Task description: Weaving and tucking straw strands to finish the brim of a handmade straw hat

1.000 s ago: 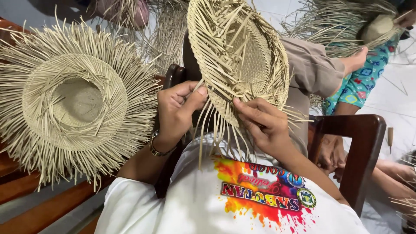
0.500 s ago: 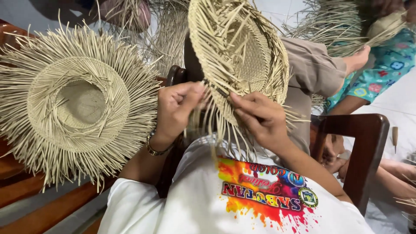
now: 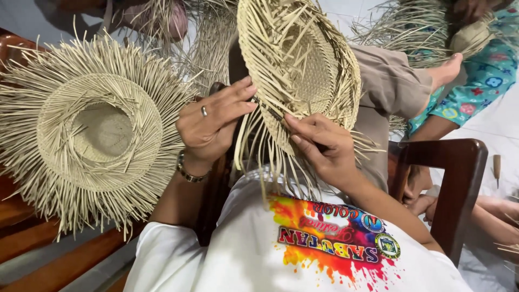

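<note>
I hold a half-woven straw hat point(image 3: 303, 70) upright in front of me, its loose strands hanging down over my white shirt. My left hand point(image 3: 213, 121), with a ring and a bracelet, pinches strands at the hat's lower left rim. My right hand point(image 3: 321, 143) grips strands at the lower rim, fingers curled around them. A second straw hat point(image 3: 92, 132) with a long unwoven fringe lies crown-down to my left on a wooden bench point(image 3: 32, 254).
A dark wooden chair arm point(image 3: 459, 184) stands to my right. Another person sits ahead, a bare foot point(image 3: 446, 70) and patterned teal clothing point(image 3: 481, 81) showing, with more straw work point(image 3: 427, 24) near them. A small tool point(image 3: 496, 165) lies on the white floor.
Both hands have shifted slightly along the hat's lower rim, working the strands. The hat tilted a little; the hat on the bench has not moved.
</note>
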